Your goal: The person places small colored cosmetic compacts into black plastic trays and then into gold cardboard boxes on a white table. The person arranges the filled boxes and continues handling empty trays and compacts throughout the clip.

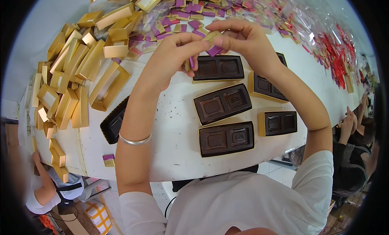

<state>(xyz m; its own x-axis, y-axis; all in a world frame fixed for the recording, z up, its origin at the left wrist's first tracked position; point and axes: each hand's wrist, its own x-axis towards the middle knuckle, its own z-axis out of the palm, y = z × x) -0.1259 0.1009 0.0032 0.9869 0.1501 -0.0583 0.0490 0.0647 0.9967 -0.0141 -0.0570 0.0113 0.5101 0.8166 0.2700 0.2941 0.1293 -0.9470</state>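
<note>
Over the far middle of the table, my left hand and my right hand meet, both closed on one small gold-and-purple packet. Another gold-and-purple packet shows in the curled lower fingers of my left hand. Beneath and nearer to me sit several gold boxes with black two-well plastic trays in them, among them a far box, a tilted middle box and a near box. Two more, an upper right box and a lower right box, stand beside them; my right forearm partly covers the upper one.
Empty gold boxes are heaped at the left. A loose black tray lies by my left forearm, a single packet near the front edge. Many packets spread across the back; red pieces lie far right. People's arms show at both sides.
</note>
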